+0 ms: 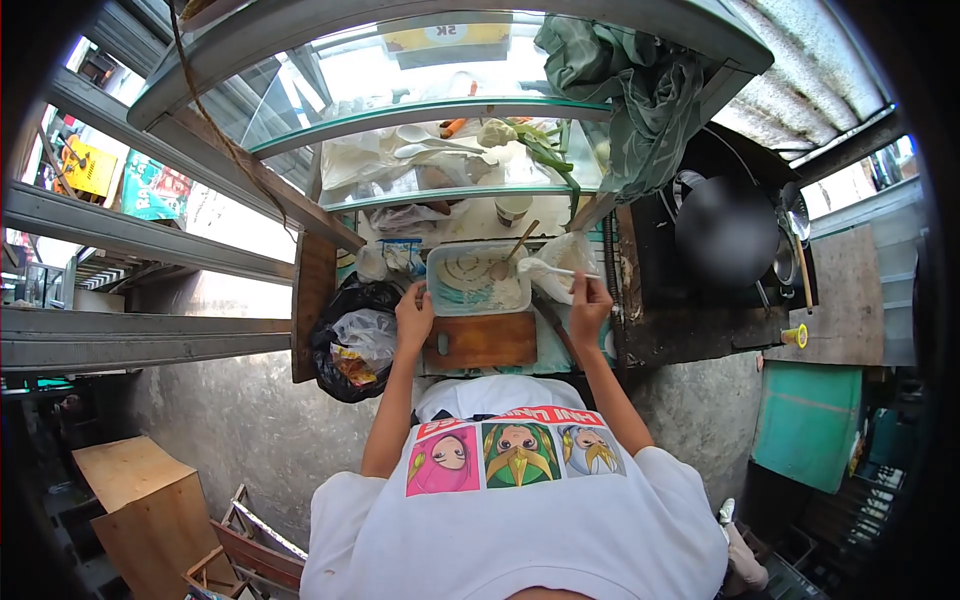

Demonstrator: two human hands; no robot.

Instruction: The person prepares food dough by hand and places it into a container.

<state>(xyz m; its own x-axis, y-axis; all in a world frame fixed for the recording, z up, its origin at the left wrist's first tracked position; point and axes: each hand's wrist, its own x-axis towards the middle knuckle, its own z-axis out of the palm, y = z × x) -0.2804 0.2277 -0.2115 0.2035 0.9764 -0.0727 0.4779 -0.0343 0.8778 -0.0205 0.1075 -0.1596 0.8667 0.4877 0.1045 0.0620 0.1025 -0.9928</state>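
A clear rectangular plastic container (478,306) with pale batter-like residue stands on the counter. A thin-handled spoon (500,268) leans inside it. My left hand (414,312) touches the container's left edge, fingers close together at the rim. My right hand (590,305) grips the handle of a white spoon (560,270), whose head is over the container's right rim. Beside that rim, under the spoon, lies a whitish plastic bag (568,250). A wooden cutting board (488,341) lies just in front of the container.
A black bag (330,375) with plastic wrappers hangs at the left. Behind the container are a paper cup (512,209) and a glass display case (460,193) holding vegetables and spoons. A dark pan (727,235) sits on the stove at the right.
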